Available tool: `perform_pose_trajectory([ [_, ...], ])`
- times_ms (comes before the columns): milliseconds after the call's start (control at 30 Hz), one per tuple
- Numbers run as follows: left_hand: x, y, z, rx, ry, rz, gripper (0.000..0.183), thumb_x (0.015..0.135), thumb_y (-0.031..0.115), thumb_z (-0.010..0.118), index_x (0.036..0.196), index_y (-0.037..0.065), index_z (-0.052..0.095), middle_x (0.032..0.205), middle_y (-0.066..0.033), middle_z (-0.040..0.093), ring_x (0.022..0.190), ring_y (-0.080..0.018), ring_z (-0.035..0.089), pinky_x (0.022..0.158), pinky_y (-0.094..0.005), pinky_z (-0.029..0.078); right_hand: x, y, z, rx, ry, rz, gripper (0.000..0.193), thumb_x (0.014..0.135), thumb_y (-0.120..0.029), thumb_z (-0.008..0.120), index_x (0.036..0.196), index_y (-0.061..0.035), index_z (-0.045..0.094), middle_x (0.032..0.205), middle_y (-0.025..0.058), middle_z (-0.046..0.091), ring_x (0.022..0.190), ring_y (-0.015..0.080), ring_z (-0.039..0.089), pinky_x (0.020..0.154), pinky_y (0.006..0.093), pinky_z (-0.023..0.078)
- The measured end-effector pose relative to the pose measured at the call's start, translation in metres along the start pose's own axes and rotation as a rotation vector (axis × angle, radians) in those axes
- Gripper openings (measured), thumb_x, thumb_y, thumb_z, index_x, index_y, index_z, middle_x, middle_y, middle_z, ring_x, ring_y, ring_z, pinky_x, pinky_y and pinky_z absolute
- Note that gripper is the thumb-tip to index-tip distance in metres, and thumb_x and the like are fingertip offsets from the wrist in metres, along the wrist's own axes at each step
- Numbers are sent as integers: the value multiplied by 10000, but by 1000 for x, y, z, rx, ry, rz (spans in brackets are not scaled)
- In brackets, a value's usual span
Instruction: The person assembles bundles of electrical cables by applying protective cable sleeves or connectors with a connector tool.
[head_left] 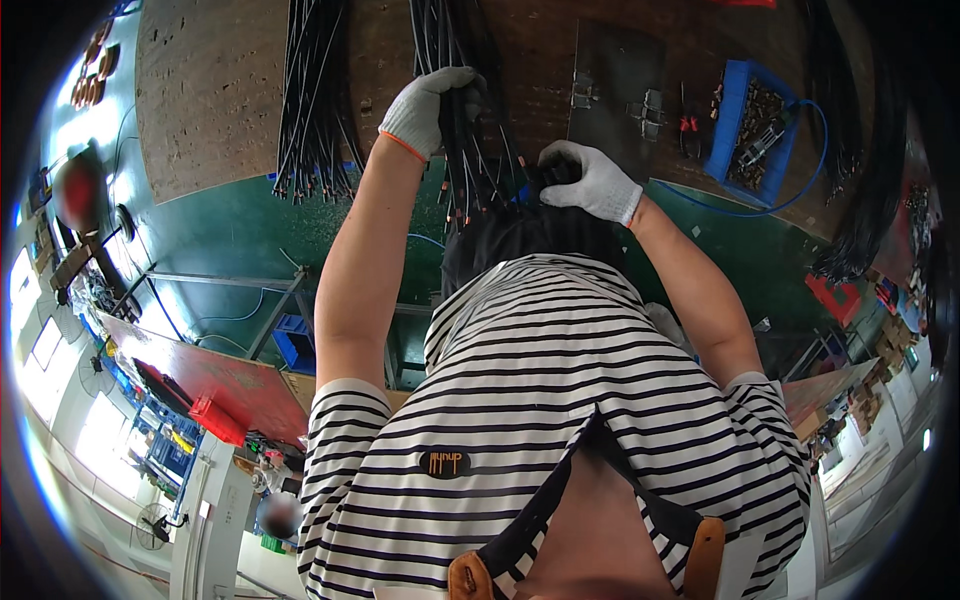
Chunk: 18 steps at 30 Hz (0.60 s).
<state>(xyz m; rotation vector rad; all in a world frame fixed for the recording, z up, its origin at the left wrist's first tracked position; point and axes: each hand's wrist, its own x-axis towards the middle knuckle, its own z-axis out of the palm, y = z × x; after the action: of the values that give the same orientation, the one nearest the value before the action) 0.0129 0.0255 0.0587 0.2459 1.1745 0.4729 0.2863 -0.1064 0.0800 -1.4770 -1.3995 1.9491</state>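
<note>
My left hand [428,110], in a white knit glove with an orange cuff, is closed around a bundle of black cables [455,150] that hangs over the near edge of the wooden table. Copper-coloured tips show at the cables' lower ends. To the right of this bundle, my right hand [600,188], gloved in white too, has its fingers and thumb curled together in front of my dark clothing. What lies between those fingers is dark and cannot be made out.
Another cable bundle [315,100] lies left on the wooden table [210,100]. A dark plate [612,70] with metal fittings is right of centre. Beyond it stand red-handled pliers [688,122] and a blue bin [728,125] of small metal parts. More black cables [835,90] hang far right.
</note>
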Motion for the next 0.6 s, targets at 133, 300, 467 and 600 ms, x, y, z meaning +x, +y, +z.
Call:
perform_pose_trajectory([
  [133, -5, 0, 4, -7, 26, -11, 191, 1005, 229, 699, 1010, 56, 779, 782, -32, 727, 658, -152, 689, 595, -304, 575, -8, -1, 0, -35, -15, -9, 474, 814, -156, 854, 1233, 0, 697, 1117, 66, 729, 1048, 142, 655, 1009, 304, 513],
  [300, -8, 2, 12, 54, 82, 23, 197, 999, 235, 720, 996, 48, 781, 788, -39, 732, 666, -148, 695, 599, -287, 575, -14, -2, 0, 0, -34, 18, 475, 816, -148, 851, 1240, 0, 695, 1103, 57, 734, 1038, 135, 665, 998, 305, 523],
  [467, -3, -2, 9, 60, 96, 36, 181, 991, 209, 740, 1007, 36, 787, 809, -54, 742, 673, -150, 698, 610, -284, 578, -9, -13, 3, 195, -50, 141, 466, 807, -136, 847, 1226, 6, 699, 1071, 59, 739, 952, 128, 671, 897, 296, 547],
  [600, -2, -3, 12, 70, 88, 35, 167, 983, 188, 749, 1014, 28, 788, 819, -59, 746, 678, -154, 700, 613, -291, 581, 5, -23, 5, 309, -23, 247, 482, 782, -137, 851, 1215, 14, 702, 993, 67, 745, 831, 128, 674, 743, 282, 549],
])
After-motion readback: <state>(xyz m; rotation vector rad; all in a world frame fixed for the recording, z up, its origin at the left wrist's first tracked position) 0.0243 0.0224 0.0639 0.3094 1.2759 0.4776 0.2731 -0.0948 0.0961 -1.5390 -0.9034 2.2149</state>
